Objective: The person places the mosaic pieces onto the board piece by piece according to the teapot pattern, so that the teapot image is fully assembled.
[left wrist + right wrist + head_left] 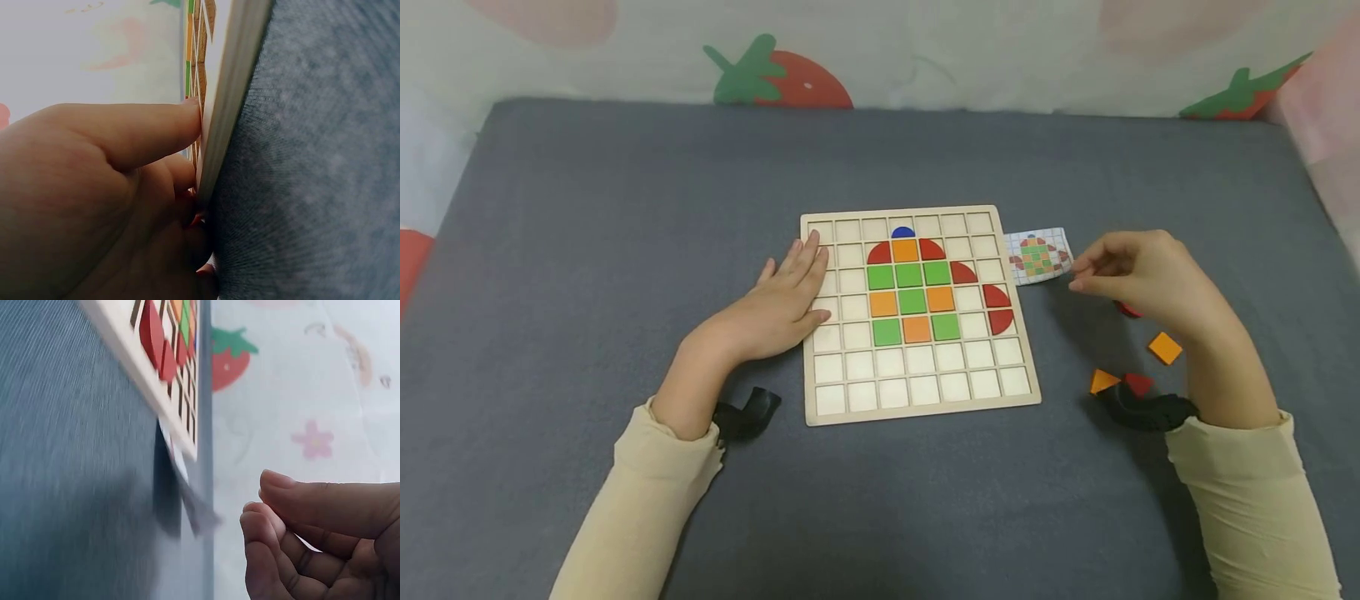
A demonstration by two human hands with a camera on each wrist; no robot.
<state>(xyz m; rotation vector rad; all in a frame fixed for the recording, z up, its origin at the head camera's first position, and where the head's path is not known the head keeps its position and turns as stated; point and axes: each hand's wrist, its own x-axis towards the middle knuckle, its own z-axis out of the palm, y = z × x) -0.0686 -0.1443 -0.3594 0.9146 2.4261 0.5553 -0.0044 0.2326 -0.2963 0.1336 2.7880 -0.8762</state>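
Observation:
A wooden grid board (925, 412) lies on the grey cloth, holding green and orange squares, several red quarter-round pieces and a blue half-round piece (903, 232). My left hand (775, 308) rests flat on the board's left rim, its fingers extended over the edge cells; the left wrist view shows the thumb (156, 128) against the rim. A small paper card (1037, 257) printted with a coloured pattern sticks out from the board's right side. Just right of it hovers my right hand (1138, 271), fingers loosely bent. In the right wrist view these fingertips are apart from the card (194, 506) and hold nothing.
Loose pieces lie below the right hand: an orange square (1165, 347), an orange triangle (1103, 382), a red piece (1138, 384) and another red one (1127, 310) partly hidden by the hand. A strawberry-print curtain (970, 58) hangs behind the table.

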